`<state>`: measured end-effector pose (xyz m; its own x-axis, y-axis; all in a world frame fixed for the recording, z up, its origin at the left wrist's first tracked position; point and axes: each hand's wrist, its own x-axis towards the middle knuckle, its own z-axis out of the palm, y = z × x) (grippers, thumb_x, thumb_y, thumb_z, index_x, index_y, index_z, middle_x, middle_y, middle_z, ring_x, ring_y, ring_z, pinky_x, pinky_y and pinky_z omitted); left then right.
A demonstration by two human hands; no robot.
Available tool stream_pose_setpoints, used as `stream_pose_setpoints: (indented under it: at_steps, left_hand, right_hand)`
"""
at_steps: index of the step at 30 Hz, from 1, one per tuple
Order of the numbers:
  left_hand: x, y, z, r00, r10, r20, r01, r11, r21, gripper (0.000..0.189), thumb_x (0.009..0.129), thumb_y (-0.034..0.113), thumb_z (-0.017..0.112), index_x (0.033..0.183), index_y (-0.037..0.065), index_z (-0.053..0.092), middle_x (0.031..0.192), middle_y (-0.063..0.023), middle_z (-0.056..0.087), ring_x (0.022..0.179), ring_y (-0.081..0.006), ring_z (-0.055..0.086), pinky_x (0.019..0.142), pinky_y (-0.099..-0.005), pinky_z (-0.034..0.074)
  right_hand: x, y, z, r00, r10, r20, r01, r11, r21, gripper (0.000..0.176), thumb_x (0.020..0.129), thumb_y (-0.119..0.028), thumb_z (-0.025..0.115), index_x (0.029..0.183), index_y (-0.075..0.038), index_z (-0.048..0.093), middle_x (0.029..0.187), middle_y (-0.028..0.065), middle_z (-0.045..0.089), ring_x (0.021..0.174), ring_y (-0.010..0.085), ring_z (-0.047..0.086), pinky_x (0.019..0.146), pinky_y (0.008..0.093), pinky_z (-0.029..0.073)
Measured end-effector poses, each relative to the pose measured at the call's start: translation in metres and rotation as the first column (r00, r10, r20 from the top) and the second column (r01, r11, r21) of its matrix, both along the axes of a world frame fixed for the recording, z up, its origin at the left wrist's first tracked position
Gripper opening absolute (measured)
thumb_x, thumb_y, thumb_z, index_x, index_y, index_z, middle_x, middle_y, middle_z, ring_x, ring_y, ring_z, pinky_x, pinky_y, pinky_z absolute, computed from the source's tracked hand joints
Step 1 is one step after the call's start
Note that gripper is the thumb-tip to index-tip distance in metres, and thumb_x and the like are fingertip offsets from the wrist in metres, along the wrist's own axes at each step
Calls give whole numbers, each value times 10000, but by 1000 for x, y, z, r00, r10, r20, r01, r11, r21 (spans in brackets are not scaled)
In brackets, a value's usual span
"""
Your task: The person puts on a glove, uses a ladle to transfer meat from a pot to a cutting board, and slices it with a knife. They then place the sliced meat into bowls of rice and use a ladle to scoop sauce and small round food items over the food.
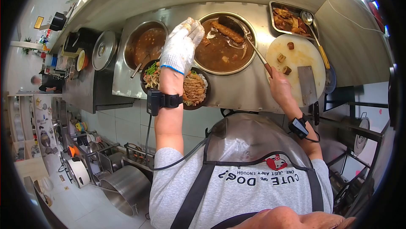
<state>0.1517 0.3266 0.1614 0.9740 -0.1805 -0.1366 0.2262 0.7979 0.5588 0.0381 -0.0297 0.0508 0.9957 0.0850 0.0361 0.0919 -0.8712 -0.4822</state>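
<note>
My right hand (280,86) is wrapped round the brown handle of a ladle (255,48), whose head dips into the large round pot of brown broth (202,69). A long browned piece of food (228,32) lies at the ladle's head, partly in the broth. My left hand (182,45), in a white knit glove, hovers by this pot's left rim with its fingers stretched out together; no held item shows. Below it are a black bowl with greens and shredded food (151,74) and another with sliced brown meat over rice (194,88), both partly hidden by my arm.
On the right, a round cutting board (277,51) bears several small brown pieces and a cleaver (307,83). Behind it sit a metal tray of braised food (277,30) and a yellow-handled ladle (321,51). A second broth pot (128,45) stands left, near a lidded pot (104,50).
</note>
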Motion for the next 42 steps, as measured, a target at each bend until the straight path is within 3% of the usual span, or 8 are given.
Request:
stream_pose_setpoints:
  at_steps: [8, 14, 17, 19, 32, 38, 40, 42]
  left_hand:
    - [-6, 2, -3, 998, -62, 29, 64, 995, -76, 336, 1026, 69, 462, 1323, -87, 472, 1309, -251, 566, 1212, -369, 577, 1060, -470, 495]
    - [-12, 0, 0, 998, -65, 20, 66, 996, -68, 348, 1022, 69, 473, 1333, -85, 468, 1327, -246, 555, 1216, -357, 577, 1061, -457, 496]
    - [-17, 0, 0, 998, -63, 13, 63, 996, -66, 354, 1019, 69, 479, 1338, -84, 465, 1336, -244, 550, 1218, -352, 576, 1062, -451, 496]
    - [-17, -1, 0, 998, -58, 11, 59, 996, -65, 358, 1018, 68, 483, 1342, -83, 464, 1342, -242, 546, 1220, -348, 576, 1062, -447, 497]
    - [-30, 0, 7, 1000, 24, -15, -24, 1000, 12, 389, 1008, 68, 507, 1364, -79, 453, 1381, -232, 523, 1229, -324, 574, 1064, -421, 499]
    - [-21, -10, 14, 991, 129, -36, -123, 981, 151, 401, 1004, 68, 516, 1373, -77, 449, 1396, -229, 514, 1233, -314, 573, 1065, -410, 500]
    - [-9, -10, -1, 971, 235, 54, -221, 779, 587, 413, 957, 53, 585, 1344, -61, 496, 1348, -205, 564, 1135, -287, 626, 965, -384, 545]
    - [3, -6, -26, 967, 224, 122, -235, 594, 770, 379, 934, 67, 617, 1292, -43, 558, 1229, -188, 629, 1052, -275, 656, 913, -367, 547]
  right_hand:
    - [0, 9, 13, 993, 19, -114, 11, 967, 256, 285, 889, -78, 597, 1157, 20, 591, 913, 293, 644, 920, 462, 631, 776, 498, 492]
    - [0, 1, 12, 935, -6, -354, 179, 872, 455, 244, 906, -125, 599, 1092, 25, 643, 778, 123, 649, 679, 232, 625, 632, 359, 487]
    - [-1, -1, 11, 847, 49, -530, 300, 779, 551, 245, 911, -127, 602, 1104, 14, 652, 738, 15, 578, 577, 86, 501, 509, 277, 418]
    - [-2, -1, 16, 723, 113, -681, 521, 558, 646, 238, 921, -125, 604, 1120, -2, 643, 745, -21, 541, 527, 45, 425, 443, 227, 343]
    - [-9, -14, 39, 583, 314, -749, 696, 284, 660, 180, 982, -109, 575, 1077, 42, 593, 838, 26, 543, 520, 19, 375, 409, 183, 283]
    - [-14, -15, 44, 531, 350, -771, 729, 274, 627, 174, 987, -108, 570, 1072, 43, 581, 838, 30, 549, 520, 12, 374, 394, 171, 283]
    - [-17, -14, 46, 535, 349, -770, 735, 256, 627, 180, 988, -110, 570, 1091, 36, 582, 833, 23, 550, 520, 11, 374, 396, 170, 290]
    - [-19, -16, 42, 541, 355, -763, 722, 270, 637, 179, 989, -110, 568, 1095, 32, 584, 831, 19, 549, 521, 12, 372, 396, 170, 289]
